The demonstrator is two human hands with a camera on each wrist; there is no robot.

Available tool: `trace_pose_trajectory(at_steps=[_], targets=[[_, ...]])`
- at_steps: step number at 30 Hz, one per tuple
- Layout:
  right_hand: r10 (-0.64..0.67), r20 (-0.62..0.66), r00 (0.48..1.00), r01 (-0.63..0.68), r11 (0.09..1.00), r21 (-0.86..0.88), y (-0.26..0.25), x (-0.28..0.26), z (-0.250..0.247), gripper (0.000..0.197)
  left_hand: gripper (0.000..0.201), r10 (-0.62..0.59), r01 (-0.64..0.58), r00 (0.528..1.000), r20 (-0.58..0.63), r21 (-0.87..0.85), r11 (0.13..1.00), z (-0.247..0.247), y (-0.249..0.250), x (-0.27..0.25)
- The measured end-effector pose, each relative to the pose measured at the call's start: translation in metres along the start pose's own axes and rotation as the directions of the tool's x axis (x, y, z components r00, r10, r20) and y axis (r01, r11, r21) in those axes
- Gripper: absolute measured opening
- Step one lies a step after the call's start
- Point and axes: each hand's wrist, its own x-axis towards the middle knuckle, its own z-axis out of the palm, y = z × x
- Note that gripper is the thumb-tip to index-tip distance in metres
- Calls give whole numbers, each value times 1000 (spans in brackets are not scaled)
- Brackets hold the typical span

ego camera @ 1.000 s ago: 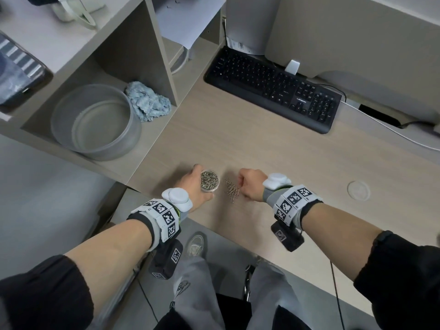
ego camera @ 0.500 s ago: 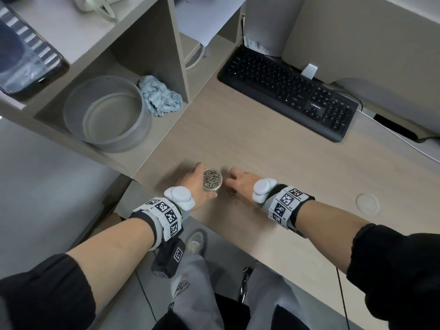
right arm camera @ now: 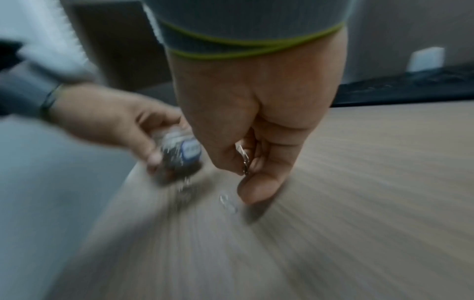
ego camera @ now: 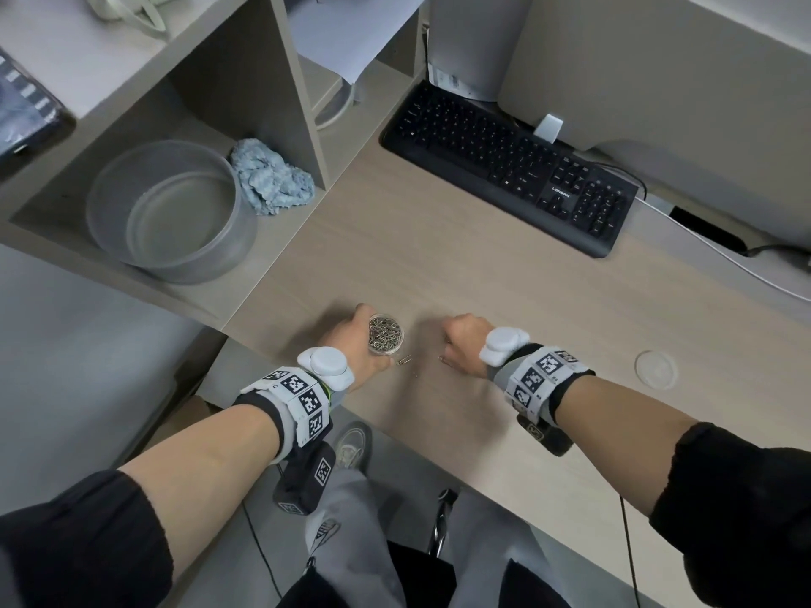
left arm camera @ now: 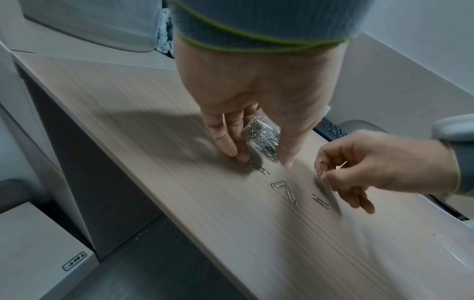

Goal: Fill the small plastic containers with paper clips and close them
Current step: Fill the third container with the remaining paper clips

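Observation:
A small clear round container [ego camera: 385, 334] full of paper clips stands near the desk's front edge, lid off. My left hand [ego camera: 351, 344] grips it from the left, fingers and thumb around its wall [left arm camera: 261, 136]. My right hand [ego camera: 461, 344] is a little to its right, fingers curled, pinching a few paper clips [right arm camera: 243, 158] just above the desk. Loose clips [left arm camera: 287, 192] lie on the desk between the hands, one by the container [ego camera: 404, 360]. A clear round lid [ego camera: 655, 369] lies flat on the desk, right of my right wrist.
A black keyboard [ego camera: 509, 168] lies at the back of the desk [ego camera: 439, 256]. On the left shelf unit stand a grey round tub [ego camera: 171, 212] and a crumpled blue cloth [ego camera: 272, 177]. A white cable [ego camera: 724, 265] runs along the right.
My right hand went flat onto the loose clips, then drew back right and curled around a few. Most of the small pile is gone from the desk. The left hand kept hold of the container.

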Motion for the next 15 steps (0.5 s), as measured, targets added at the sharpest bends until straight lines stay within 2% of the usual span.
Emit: trace_pose_trajectory(at_steps=[2,4,6,8,12,15], targets=[[89,-67,994,-65,951,303,2,-8,-7,3,66,18,-18,1000,-3,-8,1000,2,5,-1],[105,-92,990,-33,814,580,-5,-13,-19,10,66,27,-27,1000,-8,-5,1000,4,9,-1],[53,-107,993,37,718,695,-18,-17,-33,15,69,29,-28,999,-15,11,1000,6,14,-2],[-11,-140,990,107,706,700,-33,-19,-45,12,69,40,-40,999,-25,31,999,8,18,-4],[-116,-160,980,188,800,570,-49,-14,-48,9,61,70,-69,996,-48,17,997,5,23,-7],[-122,-184,975,201,836,511,-53,-12,-48,12,64,60,-60,996,-65,3,998,1,19,-9]])
